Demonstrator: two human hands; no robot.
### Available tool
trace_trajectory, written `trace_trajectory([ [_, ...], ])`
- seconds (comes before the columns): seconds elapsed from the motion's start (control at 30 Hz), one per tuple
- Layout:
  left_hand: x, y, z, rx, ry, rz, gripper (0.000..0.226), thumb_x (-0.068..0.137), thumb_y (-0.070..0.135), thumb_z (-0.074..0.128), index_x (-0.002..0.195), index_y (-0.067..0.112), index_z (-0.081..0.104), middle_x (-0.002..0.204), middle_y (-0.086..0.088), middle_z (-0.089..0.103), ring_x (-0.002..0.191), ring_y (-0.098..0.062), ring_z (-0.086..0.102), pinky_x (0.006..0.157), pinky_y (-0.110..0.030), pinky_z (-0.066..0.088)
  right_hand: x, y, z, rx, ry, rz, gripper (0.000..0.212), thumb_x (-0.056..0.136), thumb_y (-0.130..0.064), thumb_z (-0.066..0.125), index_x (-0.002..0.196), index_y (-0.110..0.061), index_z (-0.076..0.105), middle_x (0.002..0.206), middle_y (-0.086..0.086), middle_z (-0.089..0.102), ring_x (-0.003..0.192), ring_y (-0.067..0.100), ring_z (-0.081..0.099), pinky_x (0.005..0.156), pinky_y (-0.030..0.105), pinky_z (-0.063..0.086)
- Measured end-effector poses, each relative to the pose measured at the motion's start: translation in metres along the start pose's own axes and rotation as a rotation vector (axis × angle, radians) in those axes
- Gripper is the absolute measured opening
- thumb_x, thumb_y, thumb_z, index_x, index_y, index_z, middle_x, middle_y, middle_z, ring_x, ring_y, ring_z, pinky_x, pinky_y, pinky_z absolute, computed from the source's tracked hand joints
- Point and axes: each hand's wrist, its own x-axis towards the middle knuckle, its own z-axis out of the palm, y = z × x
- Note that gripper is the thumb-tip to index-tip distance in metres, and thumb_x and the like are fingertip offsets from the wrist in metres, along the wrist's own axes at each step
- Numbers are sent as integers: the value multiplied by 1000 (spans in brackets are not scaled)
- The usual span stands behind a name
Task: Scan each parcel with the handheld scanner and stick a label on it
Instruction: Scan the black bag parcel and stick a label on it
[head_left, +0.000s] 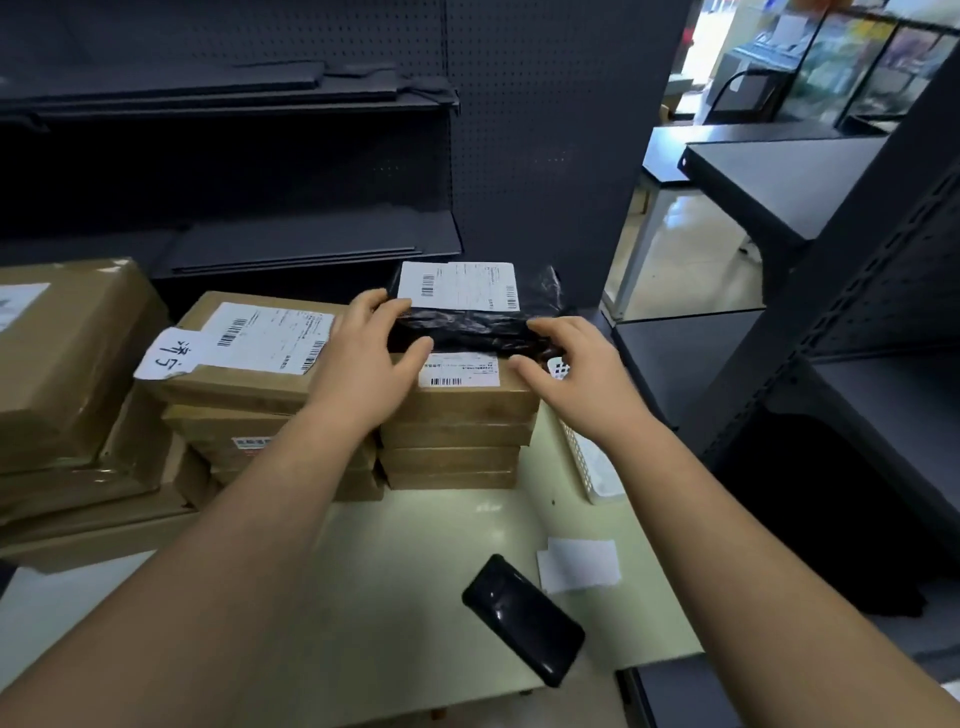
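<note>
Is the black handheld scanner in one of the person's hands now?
No, the black handheld scanner lies on the pale table; left hand and right hand hold the black plastic-wrapped parcel.

Shop backroom, parcel point: pegboard shelving (234, 98), stacks of barcoded parcels (457, 410) on a table (363, 597), glass display cases (857, 73) beyond.

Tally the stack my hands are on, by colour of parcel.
black bag parcel: 1
brown cardboard parcels: 4 visible, stacked under the black one
Total: 5
</note>
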Motion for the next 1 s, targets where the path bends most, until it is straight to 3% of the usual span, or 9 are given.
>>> trace_trajectory([
  [0.17, 32, 6, 14, 108, -51, -106, 65, 93, 52, 54, 151, 29, 33, 160, 0, 23, 147, -22, 17, 117, -50, 27, 38, 27, -5, -15, 78, 37, 49, 87, -41, 70, 130, -18, 60, 128, -4, 52, 122, 14, 48, 106, 29, 40],
  [0.37, 48, 7, 25, 199, -63, -251, 78, 87, 59, 59, 150, 21, 32, 145, -8, 47, 135, -31, 37, 109, -49, 36, 67, 46, 5, 26, 16, 246, 76, 85, -47, 70, 148, -17, 38, 145, 2, 38, 134, 20, 39, 107, 30, 32],
  [0.5, 54, 1, 31, 189, -31, -274, 76, 83, 65, 60, 142, 20, 43, 134, -8, 56, 127, -31, 45, 103, -49, 42, 78, 53, 15, 31, -94, 283, 79, 84, -49, 70, 148, -16, 38, 145, 3, 44, 135, 21, 40, 111, 35, 36],
  [0.6, 52, 2, 34, 117, 21, -274, 80, 83, 61, 64, 146, 14, 43, 140, -8, 53, 132, -28, 41, 106, -46, 40, 76, 57, 17, 111, -85, 321, 76, 85, -44, 72, 149, -18, 40, 140, 2, 52, 130, 21, 47, 109, 40, 42],
  [0.67, 44, 5, 34, 34, 70, -290, 79, 84, 55, 69, 146, 14, 44, 143, -7, 52, 135, -26, 40, 109, -44, 37, 70, 58, 15, 185, -35, 330, 68, 86, -35, 74, 146, -19, 45, 133, -1, 56, 122, 17, 53, 105, 34, 44],
  [0.83, 9, 14, 30, -217, 177, -314, 62, 80, 37, 79, 135, 17, 57, 133, 1, 59, 121, -16, 53, 100, -27, 39, 42, 62, 8, 342, 31, 359, 65, 84, -23, 77, 143, -22, 49, 124, -8, 61, 111, 12, 60, 95, 27, 49],
  [0.93, -16, 17, 27, -329, 241, -322, 54, 78, 28, 82, 127, 20, 61, 117, 8, 60, 107, -7, 52, 89, -19, 36, 21, 61, 6, 439, 43, 373, 73, 79, -25, 81, 144, -27, 48, 133, -5, 60, 113, 14, 62, 99, 37, 52],
  [1.0, -32, 14, 23, -376, 264, -302, 51, 76, 28, 83, 122, 24, 62, 117, 12, 56, 112, -11, 53, 93, -26, 42, 5, 56, 5, 469, 59, 358, 72, 78, -24, 82, 142, -30, 49, 132, -6, 61, 115, 14, 62, 100, 40, 52],
])
